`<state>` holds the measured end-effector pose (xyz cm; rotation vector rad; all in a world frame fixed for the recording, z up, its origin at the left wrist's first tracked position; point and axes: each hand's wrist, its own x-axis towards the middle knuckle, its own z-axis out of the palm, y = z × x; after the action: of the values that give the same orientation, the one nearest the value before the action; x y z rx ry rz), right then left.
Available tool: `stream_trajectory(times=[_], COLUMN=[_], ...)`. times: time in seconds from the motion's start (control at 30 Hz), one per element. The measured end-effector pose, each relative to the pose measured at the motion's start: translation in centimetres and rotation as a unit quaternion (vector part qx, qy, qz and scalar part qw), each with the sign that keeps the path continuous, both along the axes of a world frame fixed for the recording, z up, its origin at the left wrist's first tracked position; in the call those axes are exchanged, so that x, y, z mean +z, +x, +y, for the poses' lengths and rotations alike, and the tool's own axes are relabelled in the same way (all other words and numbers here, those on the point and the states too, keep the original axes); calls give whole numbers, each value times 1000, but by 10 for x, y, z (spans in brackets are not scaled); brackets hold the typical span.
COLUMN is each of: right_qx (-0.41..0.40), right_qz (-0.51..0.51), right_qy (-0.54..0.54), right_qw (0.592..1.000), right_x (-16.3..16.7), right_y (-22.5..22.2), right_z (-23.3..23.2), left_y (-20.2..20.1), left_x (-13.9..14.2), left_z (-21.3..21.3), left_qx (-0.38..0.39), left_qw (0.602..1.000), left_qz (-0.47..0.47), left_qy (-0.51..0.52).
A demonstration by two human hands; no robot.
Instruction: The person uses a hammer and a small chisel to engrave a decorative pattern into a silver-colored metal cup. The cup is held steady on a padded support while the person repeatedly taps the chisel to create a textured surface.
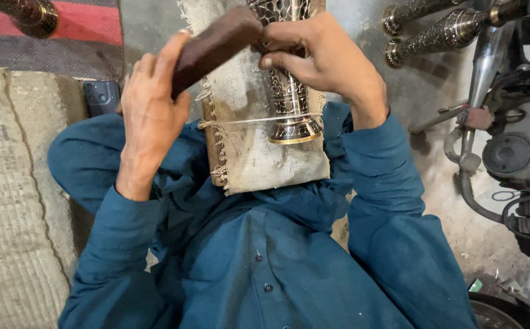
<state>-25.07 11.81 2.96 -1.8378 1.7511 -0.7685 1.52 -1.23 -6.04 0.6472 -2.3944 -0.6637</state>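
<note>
Both hands are busy on one job here. The left hand (149, 106) is wrapped around the lower end of a dark wooden tool (213, 45), fingers curled over the top edge, and the right hand (319, 58) is clenched around the tool's other end, right where it meets an engraved metal tube (289, 100). The tube stands nearly upright against a frayed, dusty cloth pad (259, 146) propped on the person's lap. My guess is the pad is there to cushion the metal and stop it sliding. A thin taut string (259, 120) crosses the pad and the tube just above its shiny brass-coloured rim, looks like it's holding the piece in place. Gripping from both ends probably gives steadier pressure on the pattern.

Further out: the blue sleeves and shirt (265, 256) fill the bottom of the view. A dark phone (101, 97) sits just beside the left wrist, at the edge of a woven sack mat (15, 201). Two more engraved tubes (441, 27) lie top right, and some greasy machinery with hoses (514, 152) crowds the right side, near the right elbow. Nothing sits between the hands and the tube.
</note>
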Motion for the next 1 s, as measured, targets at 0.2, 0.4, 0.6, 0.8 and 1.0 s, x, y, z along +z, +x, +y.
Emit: stream_trajectory(times=[0.2, 0.4, 0.6, 0.8, 1.0], right_qx=[15, -111, -128, -128, -124], right_qz=[41, -184, -110, -53, -32], right_qy=[-23, -106, -159, -161, -160], right_qw=[999, 971, 973, 977, 979], right_x=[-2, -33, -48, -43, -40], right_y=[-7, 4, 4, 3, 3], right_z=[-2, 18, 18, 15, 15], left_y=[1, 3, -3, -6, -10], left_x=[-5, -5, 3, 16, 24], left_z=[9, -1, -9, -20, -29], left_qx=[4, -33, -56, -61, -38], left_qw=[999, 986, 989, 988, 995], left_qz=[-13, 105, 71, 78, -50], left_qy=[47, 122, 117, 120, -74])
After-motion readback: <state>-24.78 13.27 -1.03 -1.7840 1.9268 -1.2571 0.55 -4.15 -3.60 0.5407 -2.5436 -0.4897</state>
